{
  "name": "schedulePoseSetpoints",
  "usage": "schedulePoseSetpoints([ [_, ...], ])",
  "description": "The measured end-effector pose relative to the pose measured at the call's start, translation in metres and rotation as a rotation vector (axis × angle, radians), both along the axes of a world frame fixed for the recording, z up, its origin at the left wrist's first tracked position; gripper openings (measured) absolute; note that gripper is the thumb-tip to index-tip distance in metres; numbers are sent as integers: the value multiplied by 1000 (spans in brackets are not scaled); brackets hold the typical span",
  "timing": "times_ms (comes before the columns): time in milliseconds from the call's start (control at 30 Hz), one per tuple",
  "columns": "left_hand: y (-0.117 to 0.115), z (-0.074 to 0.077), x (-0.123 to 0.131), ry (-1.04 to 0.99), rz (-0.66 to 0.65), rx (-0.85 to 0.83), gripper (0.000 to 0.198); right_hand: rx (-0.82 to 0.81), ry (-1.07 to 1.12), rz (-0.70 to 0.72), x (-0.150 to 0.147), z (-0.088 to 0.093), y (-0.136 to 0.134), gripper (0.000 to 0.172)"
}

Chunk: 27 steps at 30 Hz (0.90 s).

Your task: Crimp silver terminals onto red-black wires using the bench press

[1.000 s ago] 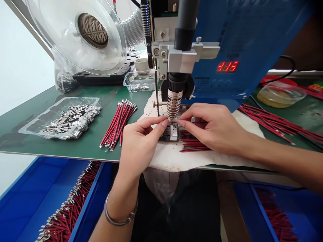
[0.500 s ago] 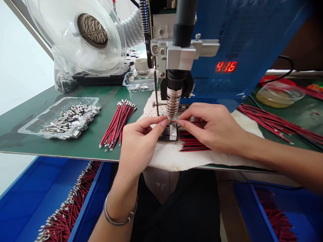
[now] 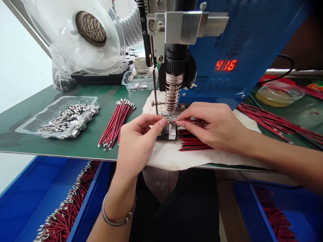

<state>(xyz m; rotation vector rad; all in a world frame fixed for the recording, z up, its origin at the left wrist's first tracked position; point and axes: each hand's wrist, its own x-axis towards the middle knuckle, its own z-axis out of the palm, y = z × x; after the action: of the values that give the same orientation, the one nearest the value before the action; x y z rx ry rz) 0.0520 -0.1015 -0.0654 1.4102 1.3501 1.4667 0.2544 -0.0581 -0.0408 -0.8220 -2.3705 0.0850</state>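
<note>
A thin red wire [image 3: 174, 121] is pinched between the thumb and fingertips of my right hand [image 3: 217, 127], its near end over the small metal jig [image 3: 172, 131]. My left hand [image 3: 136, 143] is closed in a pinch just left of that wire end; whatever its fingertips hold is too small to make out. Directly above both sets of fingertips is the soldering head [image 3: 174, 89] of a blue machine, with a spring around its lower part. Red and black wires [image 3: 194, 145] lie beside the jig, partly under my right hand.
Left on the green table [image 3: 60, 148] are a clear tray [image 3: 27, 127] of metal connectors and a bundle of red and black wires [image 3: 117, 124] with metal ends. More wires [image 3: 267, 121] lie at right. Blue bins [image 3: 84, 205] sit below. The blue machine [image 3: 217, 82] displays 416.
The soldering head has risen away from the jig, its clamp now higher. My hands stay pinched at nearly the same place, and the red wire end shows more clearly.
</note>
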Motion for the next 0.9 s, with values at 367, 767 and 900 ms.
schedulePoseSetpoints([
  [367,0,-1,-1,74,1,-9,21,27,-58,52,4,2,3,18],
  [767,-1,8,3,69,-25,13,39,11,-71,47,4,2,3,18],
  [900,-1,6,2,81,-45,14,42,-3,-74,46,3,2,4,19],
])
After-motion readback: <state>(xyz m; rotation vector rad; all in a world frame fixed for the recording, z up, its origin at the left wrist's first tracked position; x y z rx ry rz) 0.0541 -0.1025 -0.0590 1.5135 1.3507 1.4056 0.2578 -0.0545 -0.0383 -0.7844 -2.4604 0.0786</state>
